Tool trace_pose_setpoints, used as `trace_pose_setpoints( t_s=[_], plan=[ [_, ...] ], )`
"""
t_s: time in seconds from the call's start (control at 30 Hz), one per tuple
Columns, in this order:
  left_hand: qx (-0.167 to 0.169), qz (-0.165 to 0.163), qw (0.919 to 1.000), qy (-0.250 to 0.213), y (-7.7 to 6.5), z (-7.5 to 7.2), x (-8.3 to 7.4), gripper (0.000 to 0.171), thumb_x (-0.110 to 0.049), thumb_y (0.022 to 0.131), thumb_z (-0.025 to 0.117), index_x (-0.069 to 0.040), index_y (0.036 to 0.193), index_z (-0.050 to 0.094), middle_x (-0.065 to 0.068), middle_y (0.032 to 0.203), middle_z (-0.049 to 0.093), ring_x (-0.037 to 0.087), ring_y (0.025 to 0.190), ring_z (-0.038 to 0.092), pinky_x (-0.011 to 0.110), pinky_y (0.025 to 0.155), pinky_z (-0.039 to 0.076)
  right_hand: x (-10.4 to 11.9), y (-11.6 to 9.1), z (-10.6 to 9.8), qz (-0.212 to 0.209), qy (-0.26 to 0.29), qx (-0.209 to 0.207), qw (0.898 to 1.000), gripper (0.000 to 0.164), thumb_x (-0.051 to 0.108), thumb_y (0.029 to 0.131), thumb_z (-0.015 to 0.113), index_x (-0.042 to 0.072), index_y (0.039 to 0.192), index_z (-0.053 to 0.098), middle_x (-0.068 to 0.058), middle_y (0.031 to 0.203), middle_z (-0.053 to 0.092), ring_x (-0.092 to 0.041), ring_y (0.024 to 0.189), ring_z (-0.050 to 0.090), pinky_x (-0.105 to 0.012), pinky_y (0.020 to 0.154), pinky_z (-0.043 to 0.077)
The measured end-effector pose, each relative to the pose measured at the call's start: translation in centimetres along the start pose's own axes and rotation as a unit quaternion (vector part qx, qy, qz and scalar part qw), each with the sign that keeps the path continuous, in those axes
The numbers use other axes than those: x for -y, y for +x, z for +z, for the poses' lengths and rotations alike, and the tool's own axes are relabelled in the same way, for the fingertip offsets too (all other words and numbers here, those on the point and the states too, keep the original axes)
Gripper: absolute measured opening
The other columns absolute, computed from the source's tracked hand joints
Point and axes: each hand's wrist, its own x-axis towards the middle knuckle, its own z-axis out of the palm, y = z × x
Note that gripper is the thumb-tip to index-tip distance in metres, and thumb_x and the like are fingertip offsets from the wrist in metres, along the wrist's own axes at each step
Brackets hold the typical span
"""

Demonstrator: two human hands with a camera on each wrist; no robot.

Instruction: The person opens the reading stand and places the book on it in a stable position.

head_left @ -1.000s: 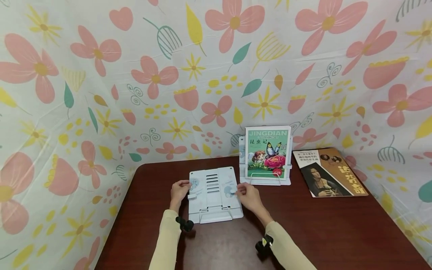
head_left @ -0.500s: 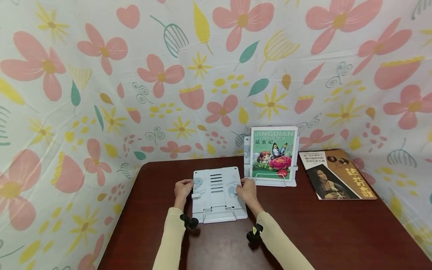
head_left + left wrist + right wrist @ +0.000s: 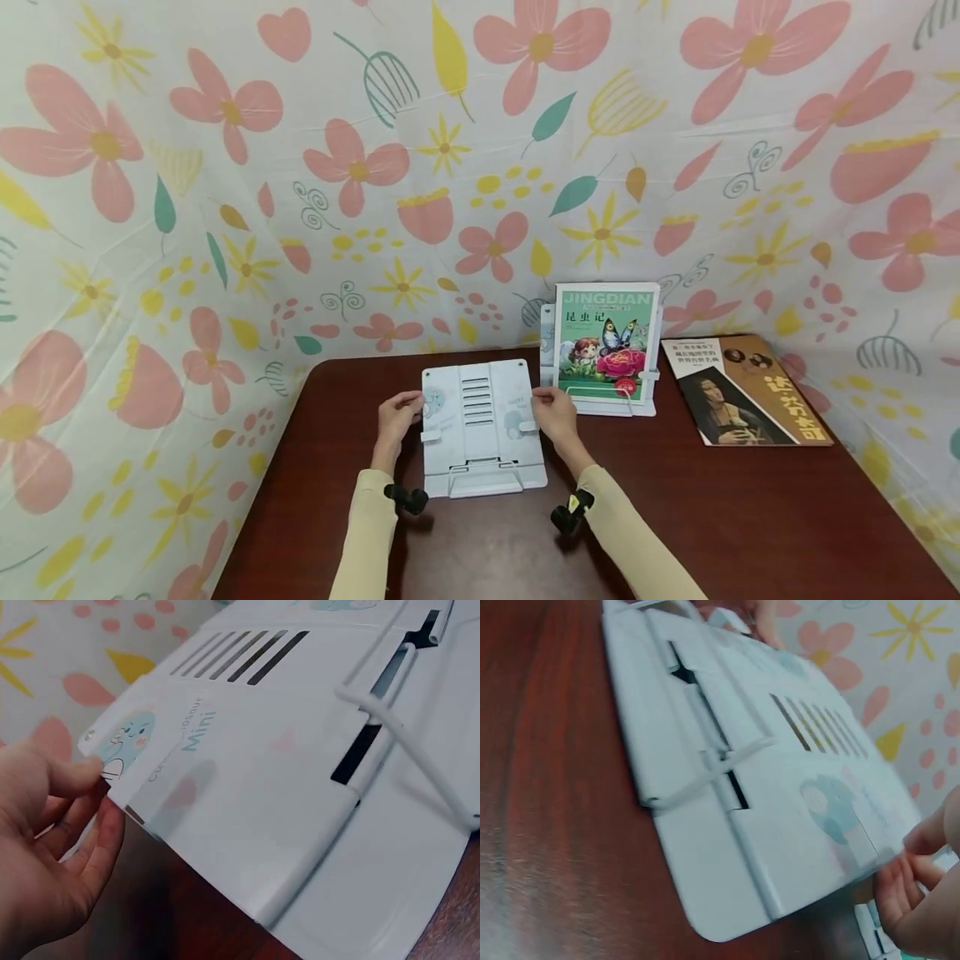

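With left hand (image 3: 393, 425), pinching the left edge of the white stand (image 3: 480, 442) between fingers (image 3: 106, 838), towards the back-left corner of the bench (image 3: 750, 517); with right hand (image 3: 558, 418), seemingly pinching its right edge, though blurred. Could fold or tip if released unevenly.

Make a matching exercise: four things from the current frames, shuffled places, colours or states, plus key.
Column 1
1. Front stand
2. Green book
3. Portrait-cover book
4. Sleeves

Column 2
A. Lying flat on the table
B. Pale cream
C. Held at opposite side edges by the fingers of the left hand and right hand
D. Propped up on the rear stand

Pairs: 1-C, 2-D, 3-A, 4-B
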Motion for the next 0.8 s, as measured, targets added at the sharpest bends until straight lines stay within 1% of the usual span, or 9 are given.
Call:
trace_pose_setpoints(
  t_s=[0.13,0.17,0.2,0.27,0.37,0.4,0.53,0.6,0.8],
  plan=[
    [-0.005,0.022,0.9991,-0.036,-0.4,-0.2,-1.6,0.028,-0.018,0.095,0.072,0.000,0.116,0.073,0.015,0.108,0.073,0.012,0.085,0.068,0.041,0.090,0.059,0.9,0.6,-1.1,0.005,0.079,0.012,0.997,0.025,0.015,0.102,0.058,-0.003,0.116,0.070,-0.021,0.115,0.068,-0.028,0.100,0.067,-0.042,0.089,0.057],
    [-0.006,0.027,0.9986,-0.044,-0.6,-0.3,-2.1,0.028,-0.017,0.095,0.072,0.002,0.117,0.073,0.017,0.108,0.073,0.015,0.086,0.068,0.039,0.089,0.059,1.2,0.7,-1.4,0.002,0.094,0.016,0.995,0.025,0.015,0.102,0.058,-0.004,0.116,0.069,-0.022,0.116,0.068,-0.027,0.098,0.067,-0.044,0.091,0.057],
    [-0.010,0.034,0.9979,-0.053,-0.7,-0.4,-2.5,0.027,-0.016,0.095,0.072,0.002,0.115,0.073,0.015,0.105,0.073,0.015,0.085,0.069,0.037,0.087,0.060,1.5,0.7,-1.6,0.002,0.107,0.022,0.994,0.026,0.015,0.102,0.059,-0.004,0.117,0.069,-0.022,0.117,0.068,-0.025,0.097,0.068,-0.046,0.093,0.056],
    [-0.014,0.050,0.9965,-0.065,-1.2,-0.6,-3.5,0.025,-0.015,0.095,0.072,0.003,0.113,0.073,0.010,0.100,0.073,0.023,0.089,0.070,0.036,0.085,0.060,2.4,0.7,-2.1,-0.010,0.121,0.028,0.992,0.026,0.015,0.102,0.059,-0.004,0.117,0.068,-0.023,0.117,0.068,-0.026,0.096,0.068,-0.049,0.095,0.056],
    [-0.018,0.075,0.9943,-0.074,-1.7,-1.0,-4.7,0.023,-0.014,0.095,0.072,0.003,0.111,0.073,0.002,0.092,0.072,0.027,0.091,0.070,0.034,0.082,0.061,3.4,0.4,-2.8,-0.037,0.127,0.032,0.991,0.025,0.015,0.101,0.061,-0.004,0.115,0.068,-0.022,0.115,0.068,-0.028,0.097,0.067,-0.048,0.093,0.056],
    [-0.020,0.084,0.9935,-0.074,-2.0,-1.2,-5.0,0.023,-0.015,0.094,0.074,0.002,0.110,0.074,-0.003,0.089,0.071,0.024,0.088,0.070,0.033,0.081,0.061,3.6,0.3,-3.0,-0.046,0.127,0.033,0.990,0.025,0.015,0.101,0.062,-0.004,0.115,0.068,-0.022,0.116,0.068,-0.029,0.099,0.067,-0.047,0.093,0.057],
    [-0.020,0.110,0.9914,-0.068,-2.8,-1.5,-5.9,0.027,-0.019,0.094,0.074,0.003,0.111,0.074,-0.002,0.091,0.072,0.012,0.081,0.066,0.030,0.081,0.060,4.1,-0.1,-3.8,-0.085,0.120,0.035,0.988,0.024,0.015,0.100,0.064,-0.005,0.113,0.068,-0.021,0.114,0.068,-0.028,0.101,0.068,-0.045,0.092,0.058],
    [-0.018,0.123,0.9902,-0.063,-3.2,-1.7,-6.1,0.027,-0.019,0.095,0.073,0.003,0.110,0.074,-0.001,0.092,0.072,0.010,0.080,0.065,0.031,0.081,0.060,4.2,-0.3,-4.1,-0.098,0.114,0.035,0.988,0.022,0.015,0.100,0.064,-0.003,0.111,0.069,-0.020,0.113,0.069,-0.026,0.099,0.068,-0.044,0.091,0.058],
    [-0.009,0.151,0.9868,-0.058,-4.6,-2.6,-6.6,0.025,-0.018,0.095,0.073,0.004,0.107,0.073,-0.003,0.090,0.071,0.016,0.082,0.066,0.020,0.073,0.056,5.1,-1.6,-4.8,-0.126,0.089,0.040,0.987,0.018,0.018,0.099,0.065,0.002,0.108,0.069,-0.015,0.109,0.069,-0.019,0.095,0.065,-0.024,0.083,0.055]
  ],
)
